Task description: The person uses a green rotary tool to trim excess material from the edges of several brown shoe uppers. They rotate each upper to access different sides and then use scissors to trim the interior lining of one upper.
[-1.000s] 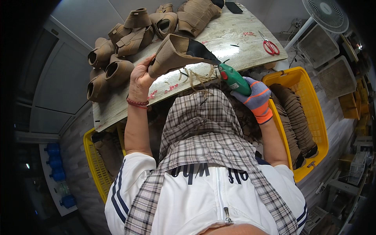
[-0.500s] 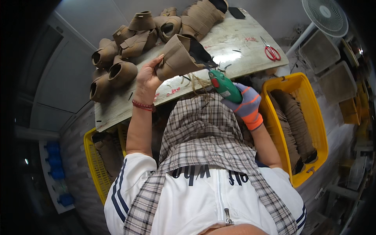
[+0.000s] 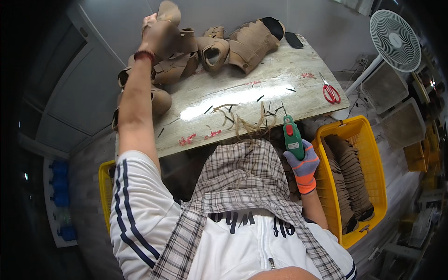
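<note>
My left hand (image 3: 151,23) is stretched far out over the table's back left, gripping a tan boot upper (image 3: 164,35) above the pile of similar tan boot uppers (image 3: 219,46). My right hand (image 3: 302,163), in a grey and orange glove, holds a green electric hand tool (image 3: 292,135) upright at the table's near edge, its thin tip pointing away from me. Tan offcut strips (image 3: 242,122) lie on the marble-patterned table (image 3: 261,84) just in front of the tool. A checked cloth (image 3: 242,177) covers my lap.
A yellow crate (image 3: 368,135) on my right holds stacked tan pieces. Another yellow crate (image 3: 105,186) sits low at my left. Red scissors (image 3: 330,91) and a black phone (image 3: 294,40) lie on the table's right side. A white fan (image 3: 394,39) stands beyond.
My left arm has swung out and up to the left, carrying the boot upper from in front of me to the pile. My right hand with the tool has dropped to the table's edge.
</note>
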A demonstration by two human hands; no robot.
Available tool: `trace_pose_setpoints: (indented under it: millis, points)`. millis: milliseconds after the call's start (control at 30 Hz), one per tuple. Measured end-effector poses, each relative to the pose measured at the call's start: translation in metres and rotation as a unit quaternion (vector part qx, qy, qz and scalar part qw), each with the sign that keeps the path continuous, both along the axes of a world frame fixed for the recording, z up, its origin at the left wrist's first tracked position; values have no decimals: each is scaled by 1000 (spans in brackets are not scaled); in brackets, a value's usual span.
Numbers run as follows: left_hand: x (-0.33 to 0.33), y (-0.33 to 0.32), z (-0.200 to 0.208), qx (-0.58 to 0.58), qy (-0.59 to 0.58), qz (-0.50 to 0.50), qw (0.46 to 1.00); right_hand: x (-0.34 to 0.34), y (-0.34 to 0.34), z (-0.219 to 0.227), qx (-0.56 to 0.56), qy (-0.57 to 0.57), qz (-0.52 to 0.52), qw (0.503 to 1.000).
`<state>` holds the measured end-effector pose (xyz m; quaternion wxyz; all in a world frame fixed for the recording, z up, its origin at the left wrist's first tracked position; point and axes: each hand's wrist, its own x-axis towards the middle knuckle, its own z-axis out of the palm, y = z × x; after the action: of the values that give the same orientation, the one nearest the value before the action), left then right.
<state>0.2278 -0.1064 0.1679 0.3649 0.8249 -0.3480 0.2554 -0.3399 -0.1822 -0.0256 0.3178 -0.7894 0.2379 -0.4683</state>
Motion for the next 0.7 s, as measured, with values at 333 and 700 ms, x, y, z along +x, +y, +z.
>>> trace_pose_setpoints:
  millis: [333,700]
  points:
    - [-132,-150,-271,-443,623,-276,583,-8,-23,-16,88,76,-65,991]
    - [-192,-170,-249,-364,555,-206,720,-11,-28,-43,181,88,-94,975]
